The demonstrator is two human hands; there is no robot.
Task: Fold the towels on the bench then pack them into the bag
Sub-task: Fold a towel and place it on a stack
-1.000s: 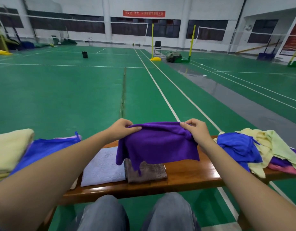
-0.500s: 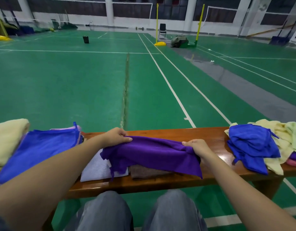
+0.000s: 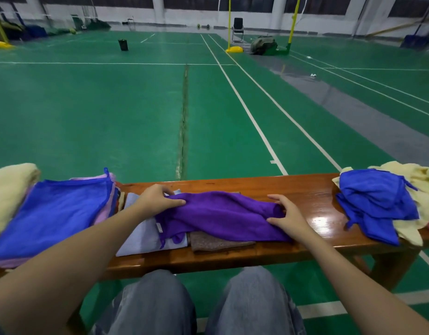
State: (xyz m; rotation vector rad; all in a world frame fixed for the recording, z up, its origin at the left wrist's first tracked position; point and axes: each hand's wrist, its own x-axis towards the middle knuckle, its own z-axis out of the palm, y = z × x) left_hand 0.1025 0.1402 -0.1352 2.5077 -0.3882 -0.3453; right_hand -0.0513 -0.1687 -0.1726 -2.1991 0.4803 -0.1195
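A purple towel point(image 3: 220, 216) lies rumpled across the middle of the wooden bench point(image 3: 281, 186), draped over a folded pale grey towel point(image 3: 141, 238) and a folded brown towel point(image 3: 218, 243). My left hand point(image 3: 158, 200) holds the purple towel's left end, thumb on top. Its right end sits between the thumb and fingers of my right hand point(image 3: 287, 213). A flat blue mesh bag point(image 3: 54, 211) lies on the bench's left part, over pink cloth.
A heap of unfolded towels sits on the bench's right end: a blue towel point(image 3: 375, 201) on top of pale yellow towels point(image 3: 421, 187). A folded cream towel point(image 3: 8, 189) lies far left. My knees are under the bench's near edge. Green court floor lies beyond.
Both hands have lowered the purple towel from a raised spread down onto the bench, where it now lies bunched over the folded towels. The camera has tilted down.
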